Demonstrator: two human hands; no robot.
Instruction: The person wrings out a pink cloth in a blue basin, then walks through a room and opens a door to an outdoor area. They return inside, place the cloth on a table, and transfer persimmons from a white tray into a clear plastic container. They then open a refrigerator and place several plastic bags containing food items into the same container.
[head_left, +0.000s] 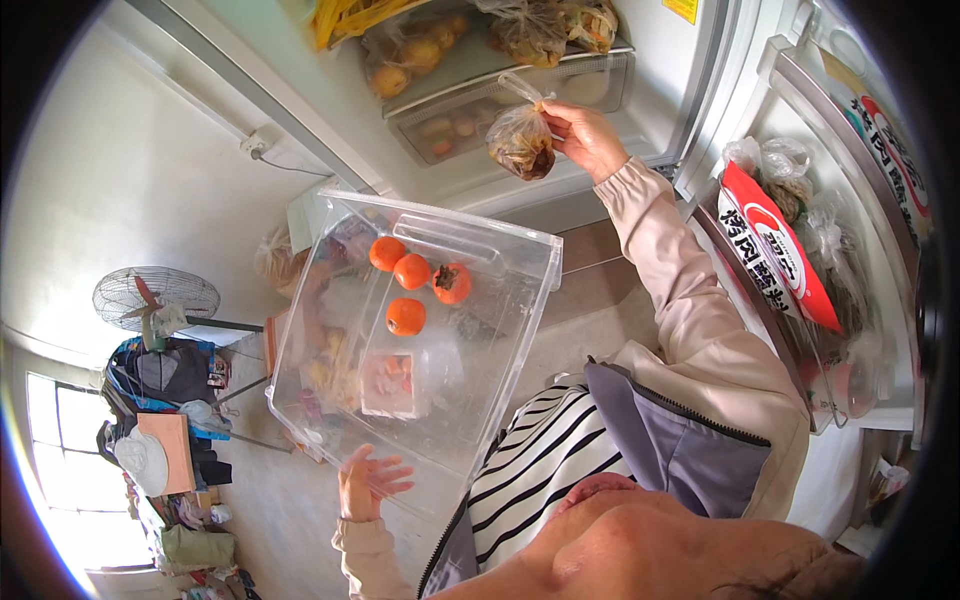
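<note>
My right hand (581, 135) grips the knotted neck of a small clear plastic bag (521, 142) with brown contents, in front of the open refrigerator. Below and left of it is a tilted clear plastic refrigerator drawer (480, 375). Several orange persimmons (406, 316) and a clear box with pinkish contents (388, 385) show in or through the drawer; its transparent walls blur which. My left hand (371, 480) is at the drawer's lower edge, palm up with fingers spread. Whether it touches the plastic cannot be told. What supports the drawer is hidden.
Bagged round produce (412, 60) fills the shelf above a lower refrigerator drawer (517, 105). The opened door (757, 97) at right holds a red and white seasoning packet (780, 247) and more bags. A fan (156, 298) and hanging clothes (161, 375) stand left.
</note>
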